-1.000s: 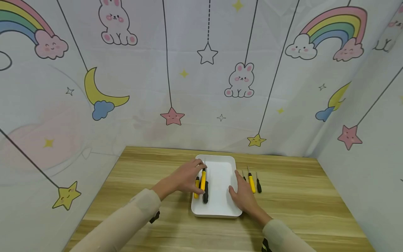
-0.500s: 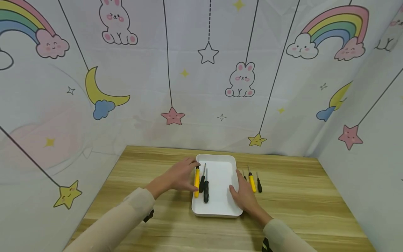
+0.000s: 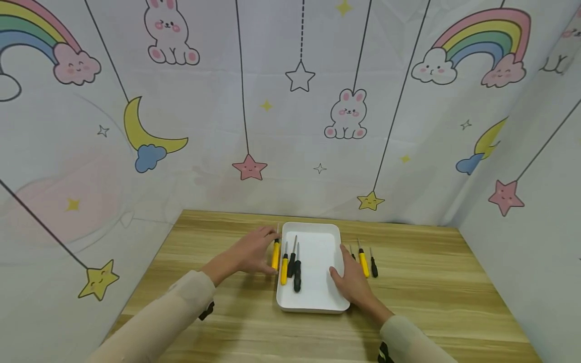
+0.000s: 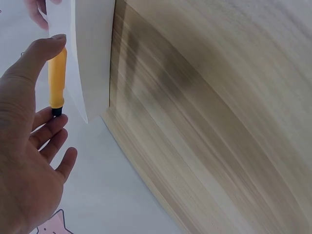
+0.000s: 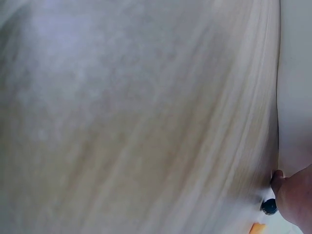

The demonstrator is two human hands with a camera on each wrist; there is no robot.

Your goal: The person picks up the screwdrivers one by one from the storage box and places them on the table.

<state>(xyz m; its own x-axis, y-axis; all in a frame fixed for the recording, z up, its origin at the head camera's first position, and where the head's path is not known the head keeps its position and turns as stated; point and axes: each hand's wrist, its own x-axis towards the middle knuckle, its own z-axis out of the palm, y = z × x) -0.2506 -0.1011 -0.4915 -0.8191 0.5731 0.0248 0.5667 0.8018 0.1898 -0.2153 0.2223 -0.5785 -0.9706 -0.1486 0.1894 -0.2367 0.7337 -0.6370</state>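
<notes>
My left hand (image 3: 251,250) holds a yellow-handled screwdriver (image 3: 275,256) lengthwise, just outside the tray's left wall. In the left wrist view the thumb presses the butt of its yellow handle (image 4: 57,78), and fingertips meet the black collar. The white tray (image 3: 317,297) contains another yellow screwdriver (image 3: 284,272) and two black ones, one black screwdriver (image 3: 291,266) beside a second black screwdriver (image 3: 297,277), all along its left side. My right hand (image 3: 353,285) grips the tray's right wall, thumb inside and fingers outside.
Right of the tray, a yellow screwdriver (image 3: 363,264) and a small black screwdriver (image 3: 373,267) lie on the wooden table (image 3: 431,292). A further black screwdriver (image 3: 352,255) is partly covered by the right fingers. A patterned white cloth (image 3: 290,191) hangs behind the table.
My left hand has carried its yellow screwdriver leftward, from over the tray to beyond its left wall, uncovering the screwdrivers inside. My right hand stays at the tray's right wall.
</notes>
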